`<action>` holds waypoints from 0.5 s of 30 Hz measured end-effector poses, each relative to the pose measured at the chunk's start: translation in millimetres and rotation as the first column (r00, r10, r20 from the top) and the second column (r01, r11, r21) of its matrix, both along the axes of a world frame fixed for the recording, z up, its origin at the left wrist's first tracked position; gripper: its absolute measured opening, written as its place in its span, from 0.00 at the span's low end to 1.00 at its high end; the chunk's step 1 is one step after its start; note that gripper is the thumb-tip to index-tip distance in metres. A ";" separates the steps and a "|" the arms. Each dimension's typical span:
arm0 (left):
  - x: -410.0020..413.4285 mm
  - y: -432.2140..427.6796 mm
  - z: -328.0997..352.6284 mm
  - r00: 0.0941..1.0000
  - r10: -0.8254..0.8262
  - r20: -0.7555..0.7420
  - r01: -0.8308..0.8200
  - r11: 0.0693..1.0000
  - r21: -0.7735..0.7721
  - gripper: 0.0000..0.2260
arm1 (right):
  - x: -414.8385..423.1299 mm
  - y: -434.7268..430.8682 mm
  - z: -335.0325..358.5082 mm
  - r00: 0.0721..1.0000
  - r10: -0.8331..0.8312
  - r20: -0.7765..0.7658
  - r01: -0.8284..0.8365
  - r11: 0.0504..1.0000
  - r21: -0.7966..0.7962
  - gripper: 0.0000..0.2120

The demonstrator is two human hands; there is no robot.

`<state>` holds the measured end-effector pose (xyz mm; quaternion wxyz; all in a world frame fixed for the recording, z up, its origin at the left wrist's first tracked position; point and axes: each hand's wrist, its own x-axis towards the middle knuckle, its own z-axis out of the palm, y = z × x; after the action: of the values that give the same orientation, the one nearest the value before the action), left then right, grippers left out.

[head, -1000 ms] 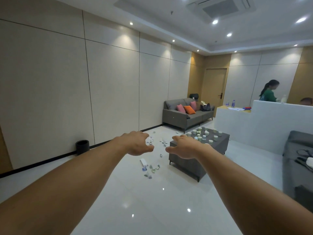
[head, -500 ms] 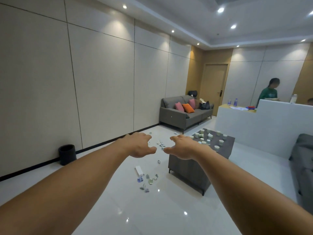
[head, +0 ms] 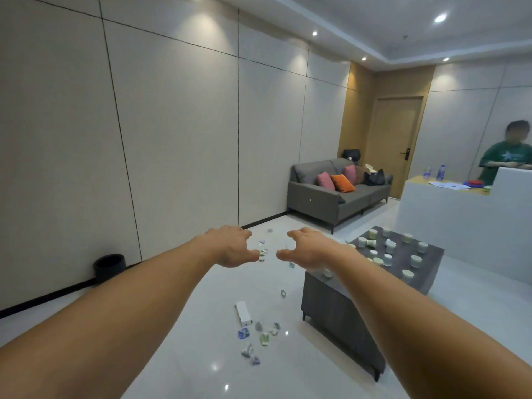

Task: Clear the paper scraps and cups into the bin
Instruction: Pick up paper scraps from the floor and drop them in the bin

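1. Head view: we hold both bare arms straight out, palms down, above the glossy white floor (head: 201, 370).
2. Our left hand (head: 230, 246) and right hand (head: 308, 249) hover side by side with a small gap between them. Their fingers are loosely curled and both hold nothing.
3. Paper scraps (head: 243, 333) lie scattered on the floor below our hands, just beside a small white box (head: 243, 313). More of them lie farther off, partly hidden by our hands.
4. Cups (head: 416, 261) are spread across the dark grey tabletop (head: 434, 263) on our right, some upright and some tipped over.
5. A black bin (head: 109, 263) sits on the floor against the wall on our left, well apart from the scraps and cups.
6. A grey sofa (head: 322, 197) stands by the far wall, and a person in a green shirt (head: 503, 162) stands behind a white counter (head: 449, 208).
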<state>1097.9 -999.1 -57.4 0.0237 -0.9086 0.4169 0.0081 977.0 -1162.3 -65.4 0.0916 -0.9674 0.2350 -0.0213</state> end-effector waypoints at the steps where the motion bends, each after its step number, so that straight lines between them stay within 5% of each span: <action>1: 14.4 -13.9 0.5 1.000 0.013 0.000 -0.013 1.000 -0.008 0.33 | 14.1 -15.8 0.9 1.000 0.005 0.004 -0.005 1.000 -0.006 0.38; 15: 220.4 -201.7 -36.6 0.999 -0.013 -0.043 0.013 1.000 0.012 0.34 | 215.0 -196.7 -33.6 0.996 0.005 -0.085 -0.005 1.000 0.009 0.37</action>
<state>1318.3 -1200.8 -94.0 0.0205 -0.9053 0.4231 0.0302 1192.0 -1358.9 -98.9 0.0858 -0.9677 0.2363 0.0210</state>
